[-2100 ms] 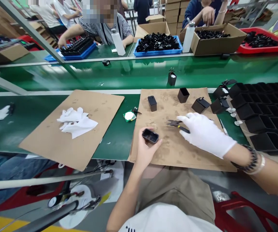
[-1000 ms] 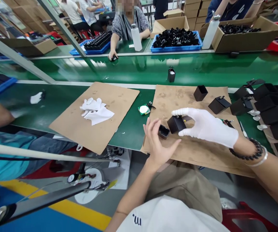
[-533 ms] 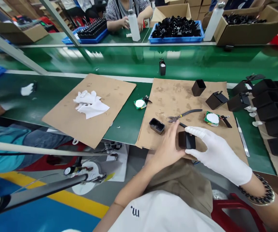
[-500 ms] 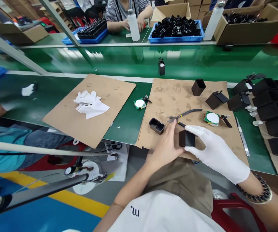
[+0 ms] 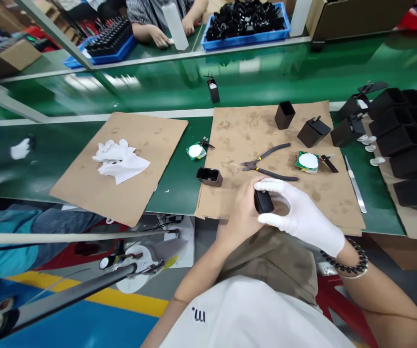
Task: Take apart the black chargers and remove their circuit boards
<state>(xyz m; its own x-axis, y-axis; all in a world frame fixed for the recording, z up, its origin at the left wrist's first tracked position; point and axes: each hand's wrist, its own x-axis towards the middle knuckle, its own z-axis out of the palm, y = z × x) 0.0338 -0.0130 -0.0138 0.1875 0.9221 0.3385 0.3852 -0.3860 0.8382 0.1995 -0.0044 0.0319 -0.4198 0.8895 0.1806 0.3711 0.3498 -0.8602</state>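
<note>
Grip tight from both sides: left hand (image 5: 240,215) and right hand (image 5: 300,218) pinch the black casing (image 5: 264,202) between them.

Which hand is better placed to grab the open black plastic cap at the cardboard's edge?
Left, probably: the bare left hand is nearer the cap, while the white-gloved right hand pinches the small black block.

Your right hand (image 5: 303,220) wore white | your casing (image 5: 263,202) was black | belt (image 5: 303,72) was green | cardboard (image 5: 262,125) was brown, dark-speckled | crate (image 5: 245,37) was blue
</note>
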